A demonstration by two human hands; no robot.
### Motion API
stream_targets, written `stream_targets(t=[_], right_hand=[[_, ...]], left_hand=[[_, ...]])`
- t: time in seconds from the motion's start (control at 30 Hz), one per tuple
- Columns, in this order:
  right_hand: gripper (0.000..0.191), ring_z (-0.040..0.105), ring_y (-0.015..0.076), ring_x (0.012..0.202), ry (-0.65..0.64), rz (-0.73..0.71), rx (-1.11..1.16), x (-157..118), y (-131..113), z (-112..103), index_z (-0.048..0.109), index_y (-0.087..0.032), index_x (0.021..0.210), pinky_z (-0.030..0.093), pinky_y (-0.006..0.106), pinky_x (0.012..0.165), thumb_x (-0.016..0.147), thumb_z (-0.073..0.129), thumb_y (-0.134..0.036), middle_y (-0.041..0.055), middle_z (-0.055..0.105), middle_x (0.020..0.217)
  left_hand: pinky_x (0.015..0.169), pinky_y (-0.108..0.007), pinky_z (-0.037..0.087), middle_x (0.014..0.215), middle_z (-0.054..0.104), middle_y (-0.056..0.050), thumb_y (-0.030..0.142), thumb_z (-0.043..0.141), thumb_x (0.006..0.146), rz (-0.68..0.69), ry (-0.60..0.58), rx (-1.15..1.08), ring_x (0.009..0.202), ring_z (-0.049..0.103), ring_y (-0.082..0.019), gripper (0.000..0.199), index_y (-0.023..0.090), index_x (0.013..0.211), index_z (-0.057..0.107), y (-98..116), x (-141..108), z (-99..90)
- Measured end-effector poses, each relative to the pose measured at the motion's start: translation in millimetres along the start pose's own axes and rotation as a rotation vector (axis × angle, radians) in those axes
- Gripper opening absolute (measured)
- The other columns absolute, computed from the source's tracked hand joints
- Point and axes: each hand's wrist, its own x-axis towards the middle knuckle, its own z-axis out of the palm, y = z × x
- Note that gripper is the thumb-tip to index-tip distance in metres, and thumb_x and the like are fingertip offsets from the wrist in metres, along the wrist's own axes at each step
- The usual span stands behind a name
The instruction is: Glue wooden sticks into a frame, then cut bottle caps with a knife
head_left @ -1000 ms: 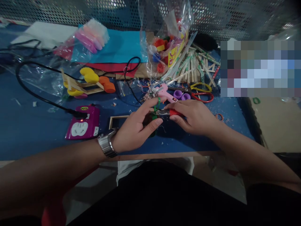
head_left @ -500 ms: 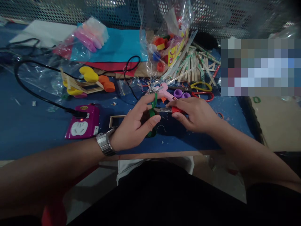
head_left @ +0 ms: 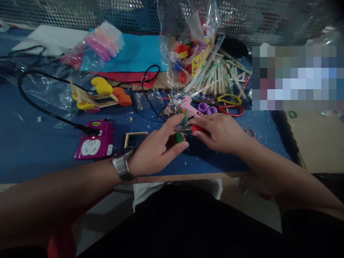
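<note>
My left hand [head_left: 156, 148], with a metal watch [head_left: 123, 165] at the wrist, has its thumb and fingers bent around a green plastic piece [head_left: 179, 137]. A curved green part stands up by the fingertips, and the fingers hide some of the rest. My right hand [head_left: 219, 132] is closed on a red-handled tool [head_left: 198, 128] with a narrow metal end. That metal end points left and lies across the gap between the left fingers, at the green plastic. Just beyond both hands lies a pink glue gun [head_left: 189, 106].
A purple power socket box [head_left: 107, 134] with a black cable sits left, beside a small wooden stick frame [head_left: 137, 134]. Behind are purple rings [head_left: 203, 107], scissors [head_left: 231, 109], wooden sticks [head_left: 215, 77], a plastic bag of caps [head_left: 185, 57] and blue sheets [head_left: 134, 52]. Cardboard [head_left: 317, 143] is right.
The green plastic has turned and shifted slightly right in my left hand; its upper part now shows as a loop. The tool in my right hand has moved a little left.
</note>
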Motion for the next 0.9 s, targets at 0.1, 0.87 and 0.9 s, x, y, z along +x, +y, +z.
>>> stream_targets(t=[0.1, 0.87, 0.9], right_hand=[[0.048, 0.078, 0.0313, 0.101, -0.061, 0.022, -0.050, 2, 1, 2, 0.074, -0.020, 0.135, 0.051, 0.041, 0.083, 0.113, 0.044, -0.050, 0.0121, 0.083, 0.124], [0.066, 0.077, 0.0296, 0.098, 0.132, 0.090, 0.020, -1, 6, -4, 0.074, -0.023, 0.136, 0.048, 0.038, 0.075, 0.112, 0.032, -0.069, 0.0117, 0.083, 0.122], [0.067, 0.076, 0.0293, 0.097, 0.131, 0.089, 0.025, -1, 6, -4, 0.074, -0.023, 0.135, 0.048, 0.037, 0.075, 0.111, 0.031, -0.069, 0.0118, 0.083, 0.121]], left_hand=[[0.082, -0.039, 0.062, 0.108, 0.075, -0.005, 0.033, 0.068, 0.106, 0.040, -0.041, -0.042, 0.089, 0.073, -0.021, 0.082, 0.038, 0.174, 0.023, 2, -2, 2.0], [0.091, -0.048, 0.066, 0.137, 0.073, -0.011, 0.037, 0.077, 0.101, 0.037, 0.041, -0.027, 0.116, 0.079, -0.033, 0.079, 0.042, 0.166, 0.033, 8, 0, 0.7], [0.092, -0.048, 0.066, 0.139, 0.074, -0.010, 0.037, 0.077, 0.101, 0.040, 0.042, -0.022, 0.119, 0.079, -0.033, 0.079, 0.043, 0.166, 0.032, 9, 0, 1.0]])
